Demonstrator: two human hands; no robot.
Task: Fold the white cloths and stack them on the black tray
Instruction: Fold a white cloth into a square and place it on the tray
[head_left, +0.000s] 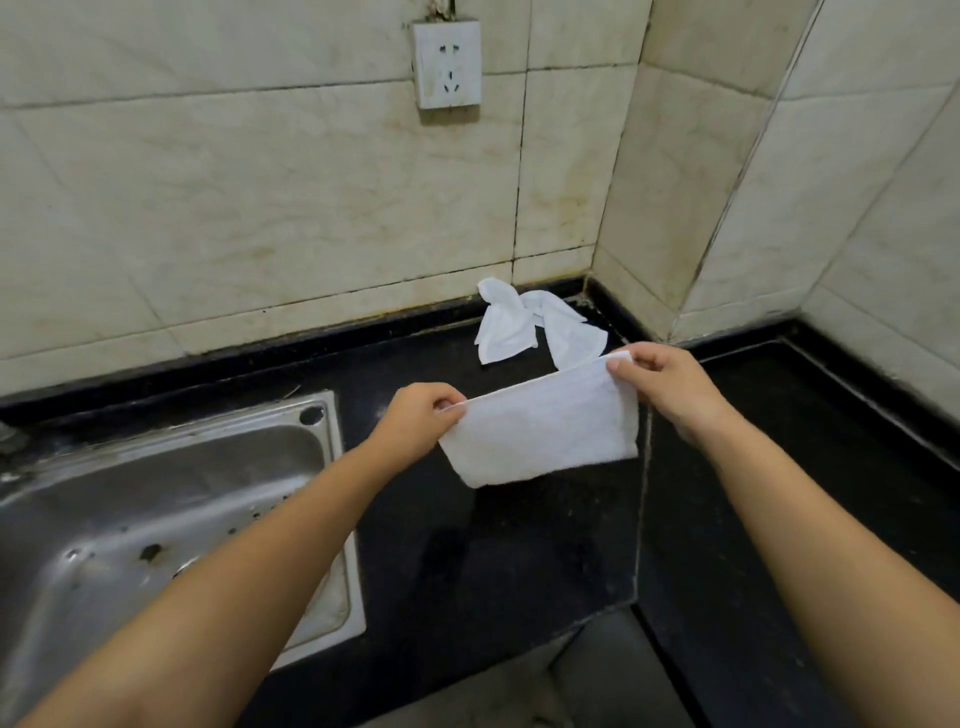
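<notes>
A white cloth (543, 431), folded in half, hangs in the air above the black counter. My left hand (415, 418) pinches its upper left corner and my right hand (670, 387) pinches its upper right corner. The cloth hangs down between them with its fold at the bottom. Two more white cloths (530, 327) lie crumpled on the counter near the back wall corner. The black tray (831, 441) lies at the right, with a raised rim and nothing visible on it.
A steel sink (171, 509) is set into the counter (493, 561) at the left. Tiled walls close the back and right sides. A wall socket (447, 65) sits high on the back wall. The counter's front edge steps inward at the bottom centre.
</notes>
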